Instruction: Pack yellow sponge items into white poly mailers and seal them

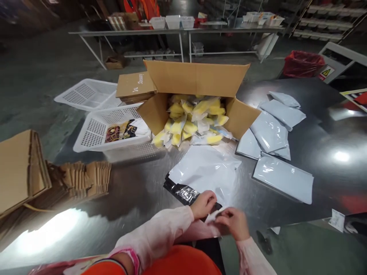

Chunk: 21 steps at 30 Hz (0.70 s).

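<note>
A stack of white plastic mailing bags [205, 168] with black undersides lies in front of me at the table's near edge. My left hand [204, 205] is closed at the near edge of the stack, its curled fingers on a bag. To its right, my right hand [235, 222] pinches a thin white strip or bag edge [213, 216]; which of these it is I cannot tell. Below the hands hangs a pinkish, translucent sheet [197, 231] over the edge. Beyond the stack, an open cardboard box [197, 78] lies with yellow items in clear wrappers [186, 120] spilling out.
Several filled white mailing bags [283, 177] lie on the right of the metal table [134, 194]. White baskets [93, 131] and flat cardboard [134, 84] stand at the left back, with folded cardboard [91, 177] nearer. A red-lined bin [304, 63] stands beyond.
</note>
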Tool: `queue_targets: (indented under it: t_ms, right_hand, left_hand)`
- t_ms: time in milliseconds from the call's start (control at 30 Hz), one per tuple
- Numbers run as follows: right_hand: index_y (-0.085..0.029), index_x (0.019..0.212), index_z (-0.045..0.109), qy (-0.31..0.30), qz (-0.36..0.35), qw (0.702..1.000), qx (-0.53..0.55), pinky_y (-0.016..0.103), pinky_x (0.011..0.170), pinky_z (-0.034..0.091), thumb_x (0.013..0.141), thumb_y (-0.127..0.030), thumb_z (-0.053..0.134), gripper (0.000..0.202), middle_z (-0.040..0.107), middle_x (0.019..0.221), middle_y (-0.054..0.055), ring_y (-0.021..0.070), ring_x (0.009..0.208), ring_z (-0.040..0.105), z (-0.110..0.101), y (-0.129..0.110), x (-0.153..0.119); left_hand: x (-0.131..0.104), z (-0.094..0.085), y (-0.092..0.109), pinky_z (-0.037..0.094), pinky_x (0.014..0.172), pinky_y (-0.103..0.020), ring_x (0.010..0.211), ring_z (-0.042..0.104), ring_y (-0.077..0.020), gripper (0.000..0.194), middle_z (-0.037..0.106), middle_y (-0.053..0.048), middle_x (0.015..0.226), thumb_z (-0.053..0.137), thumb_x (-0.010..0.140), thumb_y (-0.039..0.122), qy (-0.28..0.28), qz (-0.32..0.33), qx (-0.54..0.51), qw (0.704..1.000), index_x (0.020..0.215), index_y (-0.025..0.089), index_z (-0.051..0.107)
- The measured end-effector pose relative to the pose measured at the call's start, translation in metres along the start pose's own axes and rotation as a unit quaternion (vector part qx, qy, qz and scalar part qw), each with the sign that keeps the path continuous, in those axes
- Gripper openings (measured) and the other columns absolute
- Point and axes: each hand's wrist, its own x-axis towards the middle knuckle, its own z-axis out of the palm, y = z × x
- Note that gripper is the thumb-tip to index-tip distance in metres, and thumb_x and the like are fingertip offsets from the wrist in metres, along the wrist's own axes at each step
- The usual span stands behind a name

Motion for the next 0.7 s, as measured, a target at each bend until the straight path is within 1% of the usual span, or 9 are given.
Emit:
queue_targets:
  t_ms: [133, 233, 300, 400, 467, 533, 600, 667, 700]
  right_hand:
    - [-0.02, 0.102, 0.066, 0.097, -0.084, 0.987, -0.1, 0.037, 0.077, 0.047, 0.082, -0.038, 0.058, 0.028, 0.065, 0.098, 0.012, 0.025, 0.091, 0.059, -0.011, 0.018, 0.027]
    - [-0.024, 0.107, 0.065, 0.086, -0.235, 0.963, -0.104, 0.039, 0.089, 0.045, 0.086, -0.017, 0.05, 0.027, 0.067, 0.107, 0.008, 0.0226, 0.106, 0.057, 0.0, 0.027, 0.049]
    - [-0.024, 0.105, 0.066, 0.086, -0.302, 0.947, -0.063, 0.04, 0.095, 0.045, 0.085, -0.01, 0.046, 0.031, 0.069, 0.105, 0.005, 0.02, 0.112, 0.056, 0.008, 0.035, 0.054]
    - [-0.021, 0.106, 0.066, 0.076, -0.287, 0.955, 0.0, 0.042, 0.097, 0.048, 0.084, -0.008, 0.041, 0.036, 0.068, 0.109, 0.006, 0.0195, 0.119, 0.055, 0.014, 0.05, 0.05]
    - [-0.021, 0.103, 0.068, 0.045, -0.239, 0.969, 0.041, 0.042, 0.096, 0.05, 0.084, -0.012, 0.042, 0.033, 0.068, 0.112, 0.008, 0.0207, 0.118, 0.056, 0.013, 0.059, 0.045]
    - [-0.02, 0.101, 0.068, 0.022, -0.187, 0.978, 0.089, 0.042, 0.095, 0.052, 0.085, -0.018, 0.044, 0.029, 0.068, 0.112, 0.01, 0.0221, 0.114, 0.059, 0.01, 0.064, 0.042]
    - [-0.019, 0.099, 0.069, 0.011, -0.144, 0.98, 0.136, 0.042, 0.094, 0.053, 0.085, -0.023, 0.047, 0.026, 0.069, 0.111, 0.011, 0.0238, 0.111, 0.061, 0.007, 0.067, 0.043]
    - [-0.018, 0.098, 0.069, 0.003, -0.109, 0.98, 0.168, 0.043, 0.095, 0.053, 0.084, -0.028, 0.051, 0.025, 0.068, 0.112, 0.012, 0.026, 0.11, 0.062, 0.003, 0.069, 0.044]
    - [-0.018, 0.098, 0.069, -0.003, -0.094, 0.98, 0.178, 0.044, 0.096, 0.052, 0.083, -0.031, 0.053, 0.026, 0.068, 0.112, 0.013, 0.0272, 0.11, 0.062, 0.002, 0.071, 0.044]
  left_hand:
    - [0.0, 0.007, 0.008, 0.043, 0.082, -0.03, 0.084, 0.052, -0.0162, 0.025, 0.059, -0.006, 0.084, 0.041, 0.092, 0.034, 0.004, 0.04, -0.079, 0.996, 0.077, 0.018, 0.051]
    - [0.005, -0.01, 0.011, 0.043, 0.083, -0.032, 0.082, 0.053, -0.0161, 0.032, 0.06, -0.006, 0.087, 0.041, 0.092, 0.046, 0.084, -0.01, -0.208, 0.974, 0.078, 0.019, 0.05]
    - [0.004, -0.054, 0.003, 0.045, 0.078, -0.032, 0.071, 0.052, -0.0141, 0.032, 0.057, -0.001, 0.073, 0.047, 0.089, 0.047, 0.199, -0.063, -0.333, 0.92, 0.072, 0.02, 0.045]
    - [-0.012, -0.163, -0.027, 0.045, 0.065, -0.027, 0.05, 0.038, -0.0087, 0.038, 0.031, 0.007, 0.051, 0.053, 0.082, 0.035, 0.383, -0.105, -0.412, 0.82, 0.061, 0.02, 0.026]
    - [-0.029, -0.235, -0.05, 0.036, 0.052, -0.02, 0.044, 0.024, -0.0069, 0.034, 0.021, 0.008, 0.051, 0.044, 0.085, 0.033, 0.475, -0.155, -0.279, 0.82, 0.062, 0.02, 0.024]
    - [-0.04, -0.274, -0.066, 0.034, 0.053, -0.019, 0.047, 0.03, -0.0082, 0.025, 0.027, 0.008, 0.054, 0.047, 0.085, 0.035, 0.527, -0.18, -0.058, 0.828, 0.069, 0.02, 0.037]
    - [-0.038, -0.27, -0.075, 0.041, 0.061, -0.023, 0.063, 0.048, -0.0129, 0.02, 0.046, 0.004, 0.066, 0.06, 0.077, 0.036, 0.436, -0.156, 0.115, 0.879, 0.084, 0.019, 0.053]
    - [-0.022, -0.233, -0.078, 0.044, 0.076, -0.029, 0.088, 0.056, -0.0208, 0.034, 0.06, -0.004, 0.092, 0.066, 0.072, 0.034, 0.219, -0.081, 0.245, 0.941, 0.103, 0.022, 0.06]
    - [-0.012, -0.209, -0.077, 0.043, 0.083, -0.032, 0.098, 0.055, -0.0235, 0.039, 0.06, -0.007, 0.106, 0.064, 0.074, 0.033, 0.097, -0.033, 0.304, 0.947, 0.112, 0.024, 0.06]
